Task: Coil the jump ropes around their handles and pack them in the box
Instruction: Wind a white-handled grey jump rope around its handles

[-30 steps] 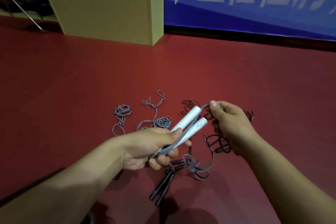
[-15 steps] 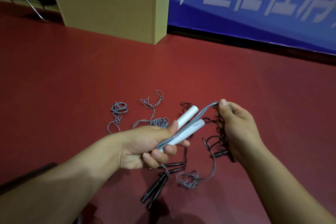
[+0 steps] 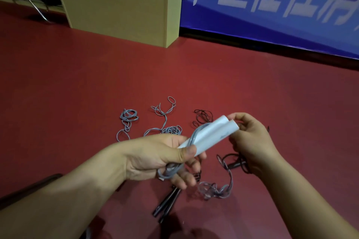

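Red floor [image 3: 77, 83] fills most of the view; blue banner [image 3: 272, 15] w/ white characters runs along the back right. Cardboard box [image 3: 120, 0] is stood on the floor at back left, well apart from the ropes, its top cut off by the frame edge. Thin metal frame [image 3: 29, 0] is seen at far left behind the box.

Left hand [image 3: 155, 157] is raised above the floor, thumb & fingers curled round the lower ends of two white handles [image 3: 211, 134], which are held side by side, tilted up to the right. Grey rope [image 3: 196, 134] is laid over the handles near the thumb; a loop of it hangs below the palm, and its slack lies in a loose bunch on the floor below the right hand.

Right hand [image 3: 250, 139] is placed at the handles' upper ends, fingers bent; whether rope is pinched there can't be told, as the fingertips are blurred.

Loose grey rope tangles [image 3: 128, 116] are spread on the floor beyond the left hand. Black rope [image 3: 203, 115] is lying coiled near them, more of it under the right hand. Black handles [image 3: 167, 203] are lying together on the floor below the left hand
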